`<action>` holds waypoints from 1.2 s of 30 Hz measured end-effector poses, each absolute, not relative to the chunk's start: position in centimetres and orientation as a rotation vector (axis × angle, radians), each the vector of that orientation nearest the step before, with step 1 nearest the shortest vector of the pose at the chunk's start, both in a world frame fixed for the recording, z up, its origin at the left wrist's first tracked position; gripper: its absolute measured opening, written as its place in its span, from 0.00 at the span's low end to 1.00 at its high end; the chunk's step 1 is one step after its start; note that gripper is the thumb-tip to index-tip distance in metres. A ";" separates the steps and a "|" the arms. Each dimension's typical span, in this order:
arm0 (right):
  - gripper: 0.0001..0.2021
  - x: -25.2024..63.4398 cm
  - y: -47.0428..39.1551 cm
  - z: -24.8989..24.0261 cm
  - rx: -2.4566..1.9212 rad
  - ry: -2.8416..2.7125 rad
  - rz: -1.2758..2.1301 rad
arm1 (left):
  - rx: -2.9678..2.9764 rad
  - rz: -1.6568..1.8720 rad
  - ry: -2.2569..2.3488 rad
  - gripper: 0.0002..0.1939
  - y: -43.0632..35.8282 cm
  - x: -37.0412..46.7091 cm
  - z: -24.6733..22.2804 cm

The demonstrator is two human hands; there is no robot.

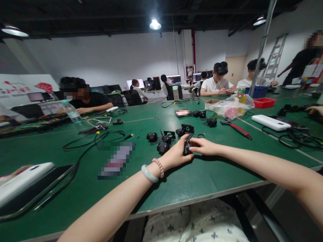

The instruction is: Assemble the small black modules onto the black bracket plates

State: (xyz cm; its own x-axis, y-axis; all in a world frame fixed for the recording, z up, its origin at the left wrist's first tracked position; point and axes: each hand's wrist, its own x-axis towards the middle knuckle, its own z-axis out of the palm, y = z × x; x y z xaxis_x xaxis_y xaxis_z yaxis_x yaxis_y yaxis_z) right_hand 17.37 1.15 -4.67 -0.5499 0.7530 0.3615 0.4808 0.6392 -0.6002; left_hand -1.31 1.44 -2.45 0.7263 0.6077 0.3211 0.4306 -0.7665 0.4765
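Observation:
Between my two hands is a small black part (187, 149), just above the green table (196, 178). My left hand (178, 151), with a bead bracelet and a pale bangle on its wrist, is closed round the part's left side. The fingers of my right hand (203, 147) pinch it from the right. Just left of my hands lie several black parts (163, 147) with round bodies and flat brackets. Another black bracket (188, 128) stands right behind my fingers, and a black ring (201, 135) lies beyond my right hand.
A phone (117, 160) and black cables (88, 145) lie to the left. Further back are a red-handled wrench (237, 129), a plastic bag (230, 108), a red tray (264, 103), a white power bank (271, 122) and a bottle (72, 112). Several people sit around the table.

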 end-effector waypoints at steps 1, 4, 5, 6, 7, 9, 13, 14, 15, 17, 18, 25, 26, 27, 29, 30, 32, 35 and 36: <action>0.14 17.4 1.2 -4.6 -0.964 -2.255 0.583 | 2.555 0.665 0.805 0.39 1.4 -1.3 -2.4; 0.13 17.2 1.1 -4.5 -0.984 -2.258 0.553 | 2.547 0.664 0.807 0.39 1.3 -1.3 -2.3; 0.13 17.2 1.1 -4.4 -0.986 -2.261 0.542 | 2.549 0.664 0.806 0.39 1.3 -1.3 -2.3; 0.13 17.1 1.1 -4.4 -0.989 -2.265 0.533 | 2.551 0.662 0.806 0.39 1.3 -1.4 -2.2; 0.12 17.0 1.1 -4.3 -0.991 -2.272 0.523 | 2.555 0.661 0.805 0.39 1.3 -1.4 -2.2; 0.12 16.9 1.1 -4.4 -1.003 -2.281 0.498 | 2.562 0.659 0.802 0.39 1.3 -1.4 -2.2; 0.12 16.9 0.9 -4.6 -1.026 -2.258 0.430 | 2.568 0.653 0.808 0.39 1.3 -1.4 -2.2; 0.12 16.9 0.8 -4.6 -1.024 -2.251 0.422 | 2.569 0.652 0.815 0.39 1.3 -1.4 -2.2; 0.12 17.0 0.7 -4.6 -1.018 -2.245 0.418 | 2.570 0.652 0.822 0.39 1.3 -1.4 -2.2; 0.13 17.0 0.3 -4.5 -0.994 -2.234 0.413 | 2.573 0.655 0.828 0.39 1.2 -1.3 -2.2; 0.14 17.1 0.1 -4.4 -0.976 -2.229 0.405 | 2.575 0.656 0.827 0.39 1.2 -1.3 -2.2; 0.20 16.8 -0.6 -4.1 -0.875 -2.189 0.355 | 2.590 0.653 0.820 0.39 1.3 -1.4 -2.2; 0.19 16.8 -0.6 -4.0 -0.872 -2.197 0.352 | 2.591 0.652 0.818 0.39 1.3 -1.4 -2.2; 0.18 16.8 -0.6 -4.0 -0.870 -2.204 0.349 | 2.593 0.651 0.816 0.39 1.3 -1.4 -2.3; 0.18 16.8 -0.6 -3.9 -0.873 -2.210 0.352 | 2.596 0.652 0.809 0.40 1.4 -1.5 -2.3; 0.18 16.8 -0.6 -3.9 -0.877 -2.208 0.355 | 2.598 0.653 0.804 0.40 1.4 -1.5 -2.3; 0.18 16.8 -0.6 -3.9 -0.886 -2.203 0.355 | 2.602 0.655 0.797 0.40 1.5 -1.5 -2.3; 0.17 16.9 -0.6 -3.9 -0.906 -2.196 0.361 | 2.604 0.655 0.797 0.40 1.5 -1.5 -2.4; 0.17 16.9 -0.6 -3.9 -0.913 -2.194 0.368 | 2.603 0.654 0.800 0.40 1.5 -1.5 -2.4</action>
